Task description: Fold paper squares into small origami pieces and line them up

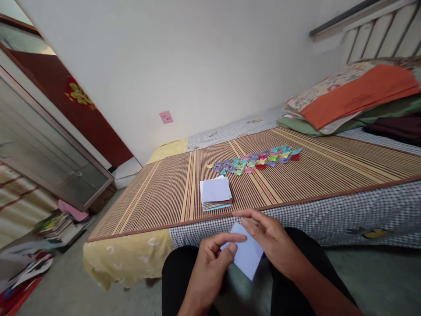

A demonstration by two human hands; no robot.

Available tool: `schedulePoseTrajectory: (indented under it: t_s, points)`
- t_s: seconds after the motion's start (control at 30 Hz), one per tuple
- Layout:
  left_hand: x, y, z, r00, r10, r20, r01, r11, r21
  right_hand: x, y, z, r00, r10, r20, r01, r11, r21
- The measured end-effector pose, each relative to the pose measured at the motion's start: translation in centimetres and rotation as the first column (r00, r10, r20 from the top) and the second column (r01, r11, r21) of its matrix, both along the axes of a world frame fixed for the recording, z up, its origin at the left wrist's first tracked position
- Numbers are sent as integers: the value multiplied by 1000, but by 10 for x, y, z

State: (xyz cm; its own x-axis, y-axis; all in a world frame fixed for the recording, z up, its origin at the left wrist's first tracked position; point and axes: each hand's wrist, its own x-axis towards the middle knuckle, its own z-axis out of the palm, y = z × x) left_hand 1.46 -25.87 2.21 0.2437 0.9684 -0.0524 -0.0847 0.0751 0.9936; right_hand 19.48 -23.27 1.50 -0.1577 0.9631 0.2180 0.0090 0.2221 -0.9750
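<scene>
A pale blue-violet sheet of paper (249, 254) is held between both hands above my knees, one corner pointing down. My left hand (213, 263) pinches its left side between thumb and forefinger. At its upper right edge, my right hand (268, 237) grips the paper, thumb and fingers closed on it. Beyond them, near the mat's front edge, lies a stack of square papers (216, 191) with a pale violet sheet on top. Behind the stack, small folded paper pieces (253, 161) in several colours stand in rows on the striped mat (158, 193).
Pillows with an orange band (362, 98) lie at the bed's right end, beside dark folded cloth (397, 128). The bed's front edge runs just past my knees. Books (55, 228) are at the far left.
</scene>
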Motion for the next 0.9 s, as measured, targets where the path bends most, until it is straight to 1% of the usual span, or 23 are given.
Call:
schedulePoseTrajectory:
  t_s: [0.07, 0.1, 0.17, 0.23, 0.33, 0.4, 0.57, 0.73, 0.9]
  points:
    - [0, 5, -2, 980, 53, 191, -38, 996, -83, 8, -2, 1, 1000, 9, 0, -9, 1000, 24]
    - [1, 7, -2, 962, 84, 259, -55, 991, -118, 12, -3, 2, 999, 39, 20, -40, 998, 55]
    - [2, 10, 0, 932, 119, 342, -65, 984, -164, 18, -6, 5, 989, 114, 93, -123, 988, 98]
    - [3, 12, 3, 919, 113, 379, -49, 983, -175, 20, -9, 6, 979, 137, 151, -155, 982, 110]
    - [4, 12, 6, 917, 92, 388, -28, 985, -168, 16, -10, 6, 982, 91, 167, -110, 988, 109]
    - [4, 12, 5, 919, 88, 383, -26, 986, -164, 14, -10, 5, 983, 67, 170, -87, 989, 117]
    - [1, 14, -2, 918, 113, 379, -47, 982, -181, 14, -10, 8, 980, -1, 198, -45, 974, 223]
    - [-1, 15, -3, 919, 154, 363, -84, 976, -200, 15, -17, 15, 967, 20, 256, -92, 957, 274]
    - [1, 12, -4, 922, 109, 372, -41, 982, -186, 7, -20, 13, 957, 0, 290, -96, 944, 316]
